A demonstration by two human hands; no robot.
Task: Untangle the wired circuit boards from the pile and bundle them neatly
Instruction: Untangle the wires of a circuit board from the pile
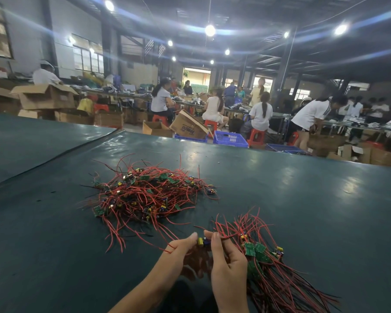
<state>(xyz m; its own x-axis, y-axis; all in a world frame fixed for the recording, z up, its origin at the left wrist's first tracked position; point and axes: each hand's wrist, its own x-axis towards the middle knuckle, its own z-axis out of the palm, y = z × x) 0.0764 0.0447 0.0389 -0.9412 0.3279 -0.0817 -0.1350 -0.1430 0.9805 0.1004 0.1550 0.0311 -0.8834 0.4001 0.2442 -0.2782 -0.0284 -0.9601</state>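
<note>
Two bare hands pinch one small circuit board with a yellow part and red wires (203, 242) between them, low over the dark green worktop (303, 199).

The left hand (178, 248) reaches in from below, and its fingers (192, 237) nip the board's left end. The right hand (227, 263) curls, thumb and forefinger closed on the other end. A combed bundle of red-wired green boards (271, 274) lies against the right hand, and the tangled pile of red-wired boards (145, 195) sits just beyond. Further off stand a blue plastic crate (229, 139) and an open cardboard box (44, 97); what they hold cannot be told.
</note>
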